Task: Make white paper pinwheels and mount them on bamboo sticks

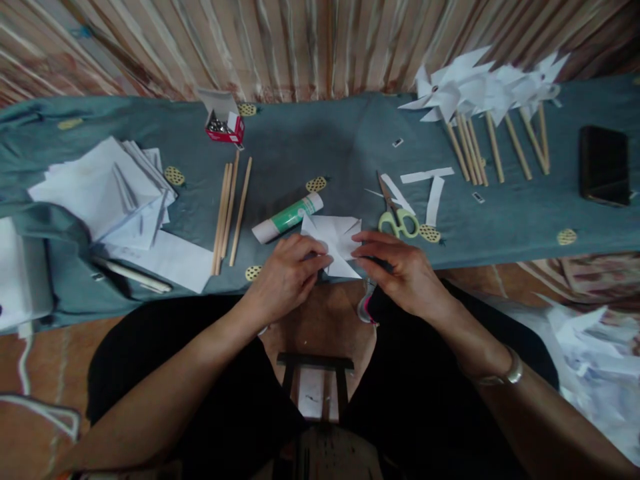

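Note:
A white paper pinwheel, its blades folded inward, lies at the table's front edge between my hands. My left hand pinches it near the middle with thumb and fingers. At its right side my right hand grips the edge between thumb and fingertips. Just behind it to the left lies a glue stick with a green label. Green-handled scissors rest to the right, beside several narrow paper strips. Whether a pin sits in the pinwheel's centre I cannot make out.
Left of the glue are several wooden sticks, an open red box of small metal pieces, and stacked paper with a pen. Finished pinwheels on sticks and a phone lie at right. A plastic bag stands below.

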The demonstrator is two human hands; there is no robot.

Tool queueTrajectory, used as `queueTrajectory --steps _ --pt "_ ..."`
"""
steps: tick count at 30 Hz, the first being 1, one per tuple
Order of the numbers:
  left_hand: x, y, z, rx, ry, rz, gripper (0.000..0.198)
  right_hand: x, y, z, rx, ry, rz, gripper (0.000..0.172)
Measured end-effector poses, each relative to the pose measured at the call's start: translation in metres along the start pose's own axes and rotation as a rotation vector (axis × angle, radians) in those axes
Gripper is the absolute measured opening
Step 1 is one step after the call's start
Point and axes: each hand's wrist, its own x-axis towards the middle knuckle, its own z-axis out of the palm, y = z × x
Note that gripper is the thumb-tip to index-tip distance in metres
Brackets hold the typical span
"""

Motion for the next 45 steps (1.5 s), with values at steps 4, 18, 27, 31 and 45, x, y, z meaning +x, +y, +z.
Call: queueTrajectory --steps 4,18,27,31,45 --pt "0.0 0.001 -0.001 -0.002 -0.014 -0.01 0.028 0.007 -0.002 0.001 0.035 0.018 -0.002 0.017" --pt "0.0 0.002 -0.002 -0.018 -0.027 -0.03 0.028 0.012 -0.002 0.006 0.052 0.041 0.078 0.017" --pt "0.001 0.003 -0.003 -0.009 -0.049 -0.037 0.028 0.022 -0.007 0.008 -0.041 0.026 0.052 0.014" --pt "0.001 0.004 -0.005 -0.004 -0.066 -0.046 0.028 0.022 -0.007 0.008 -0.122 0.012 0.006 0.016" --pt "0.001 0.005 -0.004 0.003 -0.045 -0.026 0.025 0.027 -0.011 0.01 -0.269 -0.038 -0.061 0.022"
